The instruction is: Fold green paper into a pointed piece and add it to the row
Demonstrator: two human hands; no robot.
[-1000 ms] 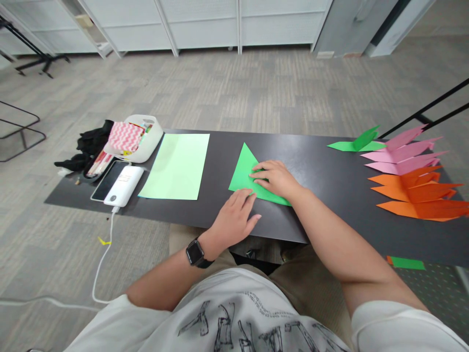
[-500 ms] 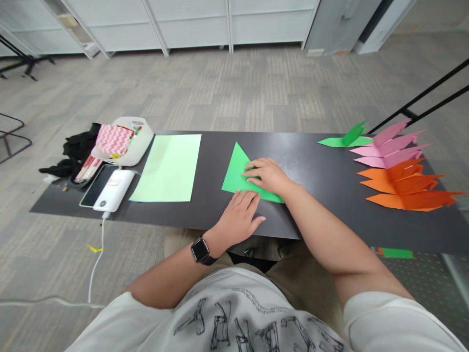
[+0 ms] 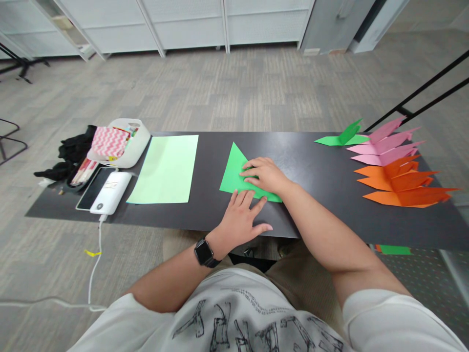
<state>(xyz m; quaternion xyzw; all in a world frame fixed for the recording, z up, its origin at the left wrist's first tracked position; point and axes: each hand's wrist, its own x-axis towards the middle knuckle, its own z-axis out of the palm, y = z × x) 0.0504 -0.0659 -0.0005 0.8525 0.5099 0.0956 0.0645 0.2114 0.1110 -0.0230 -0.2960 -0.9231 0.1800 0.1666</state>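
Observation:
A green sheet of paper (image 3: pixel 231 171), folded into a triangle, lies on the dark table in front of me. My right hand (image 3: pixel 264 175) rests flat on its right half, fingers stretched out and pointing left. Along the lower folded edge lies my left hand (image 3: pixel 242 218), its fingertips touching the paper and its thumb spread to the right over the tabletop. Both hands are open, and they cover part of the triangle.
Light green paper (image 3: pixel 164 168) lies to the left. Beyond it are a white basket (image 3: pixel 137 146), a phone (image 3: pixel 90 195) and a white power bank (image 3: pixel 111 192) with a cable. Folded green (image 3: pixel 339 139), pink (image 3: pixel 384 146) and orange (image 3: pixel 399 186) paper figures line the right.
The fingers of my left hand have spread wider, with the thumb moving out to the right. My right hand stays on the paper. The whole view has shifted slightly.

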